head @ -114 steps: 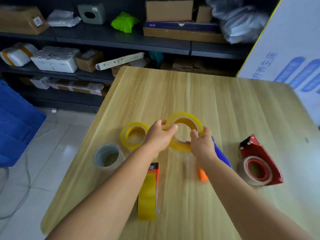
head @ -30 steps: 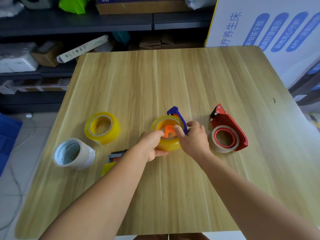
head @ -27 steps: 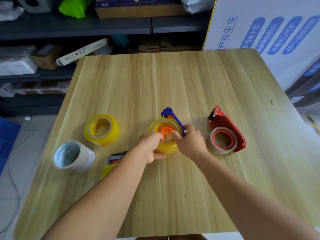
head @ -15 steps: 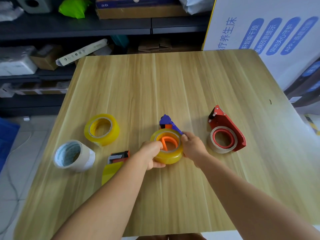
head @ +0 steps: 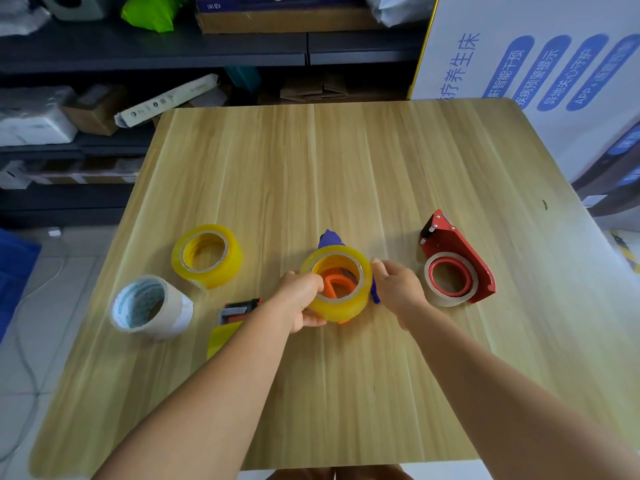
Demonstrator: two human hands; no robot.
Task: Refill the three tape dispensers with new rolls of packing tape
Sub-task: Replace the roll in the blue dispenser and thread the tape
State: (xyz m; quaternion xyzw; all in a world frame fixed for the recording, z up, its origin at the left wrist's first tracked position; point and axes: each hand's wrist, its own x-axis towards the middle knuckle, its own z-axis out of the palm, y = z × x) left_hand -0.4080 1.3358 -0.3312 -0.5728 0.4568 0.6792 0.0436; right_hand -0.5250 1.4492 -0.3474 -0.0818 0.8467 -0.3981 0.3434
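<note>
White board (head: 540,71) with blue Chinese text and "APP", box (head: 277,5) marked "KB161"

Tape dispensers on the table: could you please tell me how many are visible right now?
3: the blue dispenser under the held yellow roll, the red dispenser at right, and an orange dispenser partly hidden by the left forearm.

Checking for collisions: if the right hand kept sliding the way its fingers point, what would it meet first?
The right hand points left and slightly away, already beside the yellow tape roll. It would likely press into that roll's side first, though actual contact is unclear.
</note>
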